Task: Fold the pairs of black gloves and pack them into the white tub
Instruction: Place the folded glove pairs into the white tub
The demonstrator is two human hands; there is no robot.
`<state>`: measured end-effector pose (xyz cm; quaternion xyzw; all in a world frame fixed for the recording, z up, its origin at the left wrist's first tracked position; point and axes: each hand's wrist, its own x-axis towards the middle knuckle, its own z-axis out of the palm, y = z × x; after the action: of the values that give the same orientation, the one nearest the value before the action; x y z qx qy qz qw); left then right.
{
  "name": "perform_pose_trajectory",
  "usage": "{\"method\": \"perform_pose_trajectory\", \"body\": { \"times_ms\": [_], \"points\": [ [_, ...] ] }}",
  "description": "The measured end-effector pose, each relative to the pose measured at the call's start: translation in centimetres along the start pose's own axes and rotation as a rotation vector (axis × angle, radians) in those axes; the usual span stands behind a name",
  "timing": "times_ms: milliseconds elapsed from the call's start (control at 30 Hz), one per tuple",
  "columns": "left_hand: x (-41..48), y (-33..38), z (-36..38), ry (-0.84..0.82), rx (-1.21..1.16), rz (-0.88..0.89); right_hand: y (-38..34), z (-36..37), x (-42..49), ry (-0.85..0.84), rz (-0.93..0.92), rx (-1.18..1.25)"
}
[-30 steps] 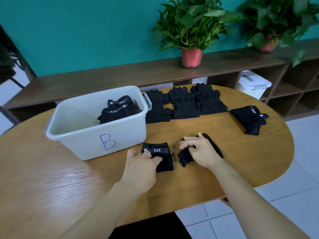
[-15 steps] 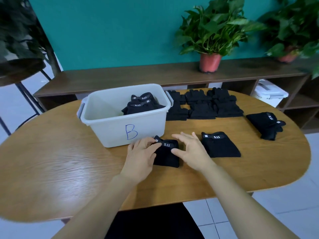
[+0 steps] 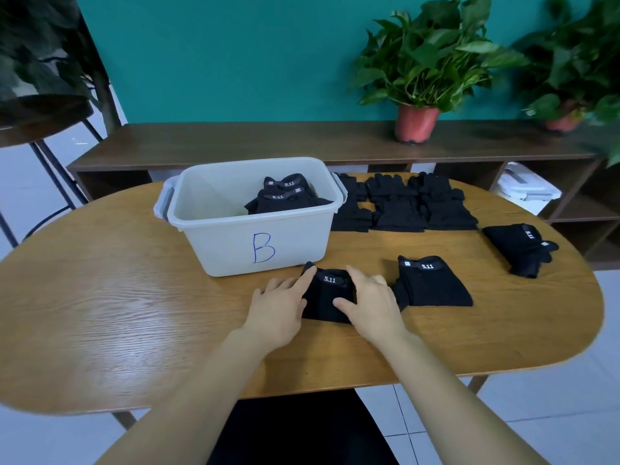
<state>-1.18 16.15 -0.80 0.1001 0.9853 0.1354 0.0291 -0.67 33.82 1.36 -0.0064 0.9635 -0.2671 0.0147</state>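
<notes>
Pressing gloves [image 3: 327, 295], apparently: left hand [image 3: 280, 303], right hand [image 3: 372, 302]

- Folded glove pair [image 3: 330, 298]: both side edges lie covered by the left hand [image 3: 280, 305] and right hand [image 3: 370, 302].
- Packed gloves [image 3: 285, 200] in the white tub [image 3: 218, 243]: lower parts hidden behind its front wall.
- Far-right plant [image 3: 577, 72]: blurred, cut by the edge.

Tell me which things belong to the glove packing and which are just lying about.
Job: white tub, packed pairs, front pair, middle pair, far-right pair, unfolded gloves.
Lying about: centre potted plant, lidded bin, wooden shelf.
</notes>
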Motion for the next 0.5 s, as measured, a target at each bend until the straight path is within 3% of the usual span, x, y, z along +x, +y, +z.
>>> {"method": "perform_pose_trajectory", "body": {
  "times_ms": [300,500],
  "points": [
    [-0.1,-0.8,0.2,0.048,-0.487,0.054,-0.2,1.3,0.0,0.024,0.007,0.198],
    [-0.7,-1.1,-0.5,0.081,-0.592,0.034,-0.4,1.7,0.2,0.012,0.051,0.325]
  ]
}}
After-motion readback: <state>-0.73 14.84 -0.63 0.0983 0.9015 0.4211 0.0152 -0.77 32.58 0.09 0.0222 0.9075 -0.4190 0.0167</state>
